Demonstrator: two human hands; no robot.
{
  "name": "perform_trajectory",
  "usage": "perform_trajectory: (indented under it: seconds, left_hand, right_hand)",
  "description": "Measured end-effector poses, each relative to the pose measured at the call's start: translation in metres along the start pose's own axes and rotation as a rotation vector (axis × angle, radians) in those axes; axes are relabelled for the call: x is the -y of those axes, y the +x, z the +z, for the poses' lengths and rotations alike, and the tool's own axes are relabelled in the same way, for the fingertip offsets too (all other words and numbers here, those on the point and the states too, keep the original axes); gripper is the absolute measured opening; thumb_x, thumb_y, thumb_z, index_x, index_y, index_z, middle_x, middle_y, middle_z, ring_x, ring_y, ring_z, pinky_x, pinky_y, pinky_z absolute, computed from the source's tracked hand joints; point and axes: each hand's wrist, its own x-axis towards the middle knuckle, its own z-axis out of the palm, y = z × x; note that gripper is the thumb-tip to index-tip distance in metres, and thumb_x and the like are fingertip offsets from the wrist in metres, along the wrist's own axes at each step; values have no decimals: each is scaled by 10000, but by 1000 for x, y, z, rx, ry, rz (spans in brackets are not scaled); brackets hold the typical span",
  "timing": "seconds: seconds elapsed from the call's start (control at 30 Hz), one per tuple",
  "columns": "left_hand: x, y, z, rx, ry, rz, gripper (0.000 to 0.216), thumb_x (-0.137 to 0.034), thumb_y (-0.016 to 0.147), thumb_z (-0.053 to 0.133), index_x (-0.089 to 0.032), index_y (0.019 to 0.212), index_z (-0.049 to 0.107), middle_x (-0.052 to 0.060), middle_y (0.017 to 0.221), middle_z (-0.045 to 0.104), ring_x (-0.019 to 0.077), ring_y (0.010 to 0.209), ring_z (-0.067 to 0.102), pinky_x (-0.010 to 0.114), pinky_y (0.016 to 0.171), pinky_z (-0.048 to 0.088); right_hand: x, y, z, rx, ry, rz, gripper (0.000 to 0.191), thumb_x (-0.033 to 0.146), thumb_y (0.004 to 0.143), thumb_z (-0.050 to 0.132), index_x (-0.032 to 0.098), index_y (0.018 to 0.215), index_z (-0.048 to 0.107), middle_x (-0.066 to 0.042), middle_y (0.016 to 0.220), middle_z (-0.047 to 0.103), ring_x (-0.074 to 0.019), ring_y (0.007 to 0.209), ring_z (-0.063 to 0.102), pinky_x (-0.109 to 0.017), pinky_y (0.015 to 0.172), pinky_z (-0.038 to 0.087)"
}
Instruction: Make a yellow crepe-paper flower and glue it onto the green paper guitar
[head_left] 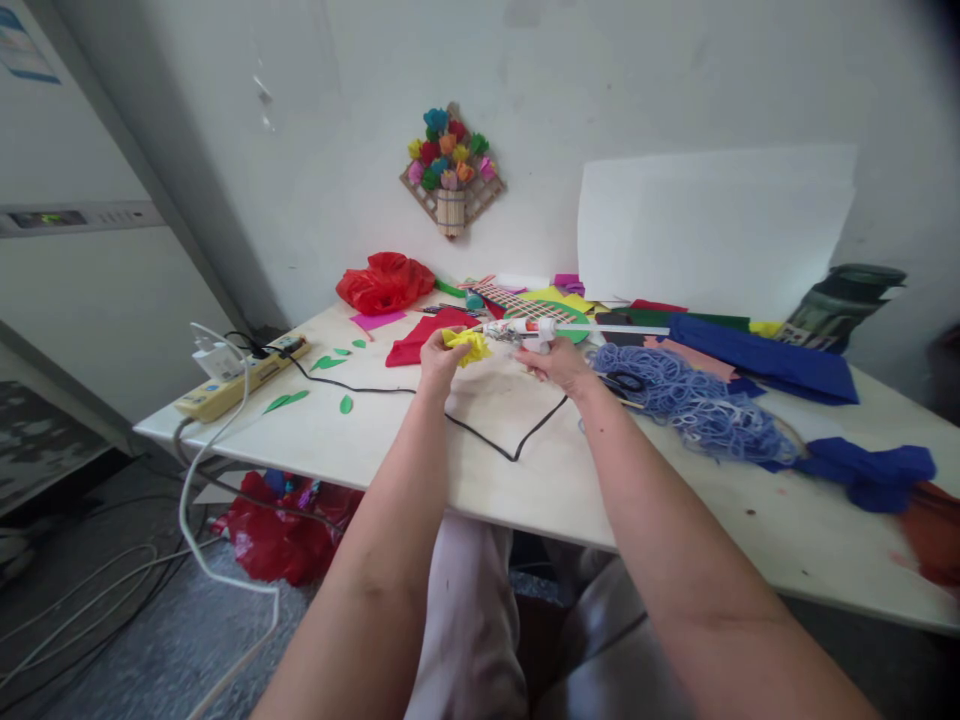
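My left hand [438, 362] pinches a crumpled yellow paper flower [469, 345] above the middle of the table. Wrapped round the handle of a white hot glue gun [525, 327] is my right hand [559, 365]. The gun's tip points left at the yellow flower; whether the two touch I cannot tell. A long white glue stick [611, 329] sticks out of the gun's back end. From under my right hand the gun's black cord [516, 458] runs across the table to the left. Behind the flower lies red paper [420, 340].
A yellow power strip [217, 398] with a white plug stands at the left edge. Green paper leaves [346, 404] lie near it. On the right are tangled blue string [690, 395], scissors [624, 381] and folded blue paper [765, 358]. A flower basket decoration [450, 175] hangs on the wall.
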Motion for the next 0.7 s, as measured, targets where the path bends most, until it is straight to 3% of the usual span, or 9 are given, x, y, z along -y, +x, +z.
perform_trajectory:
  seconds: [0.27, 0.7]
  left_hand:
    - [0, 0, 2, -1, 40, 40, 375, -233, 454, 760, -163, 806, 654, 13, 741, 665, 158, 678, 619, 275, 632, 497]
    - [3, 1, 2, 16, 89, 34, 372, -228, 465, 737, -167, 823, 655, 1, 715, 650, 154, 662, 599, 262, 620, 477]
  right_hand:
    - [4, 0, 2, -54, -176, 18, 258, 421, 641, 701, 181, 705, 634, -41, 649, 652, -199, 655, 633, -286, 597, 513]
    - [-5, 8, 1, -82, -407, -15, 291, 374, 688, 695, 160, 885, 702, -72, 902, 724, -233, 896, 666, -320, 788, 501]
